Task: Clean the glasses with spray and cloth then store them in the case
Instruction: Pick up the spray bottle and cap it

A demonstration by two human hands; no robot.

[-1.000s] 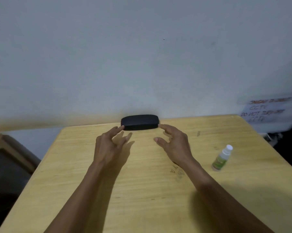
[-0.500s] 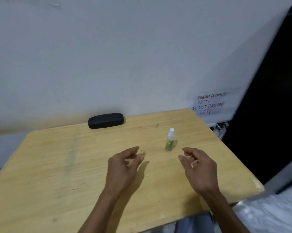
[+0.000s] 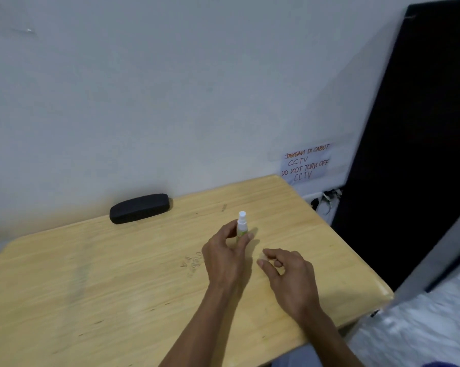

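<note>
A small spray bottle (image 3: 241, 225) with a white cap and green label stands upright on the wooden table (image 3: 91, 274). My left hand (image 3: 225, 256) has its thumb and fingers closed around the bottle's lower body. My right hand (image 3: 289, 276) hovers just to the right of it, fingers loosely curled, holding nothing. A black glasses case (image 3: 139, 208) lies shut at the table's far edge against the wall. No glasses and no cloth are in view.
A white wall rises behind the table, with a handwritten paper notice (image 3: 305, 164) at the right. A dark panel (image 3: 414, 144) stands to the right of the table, with cables at its foot. Pale floor shows at the lower right.
Both hands left the case at the far edge and came back toward me. My left hand then moved right and closed on the spray bottle. The view swung right.
</note>
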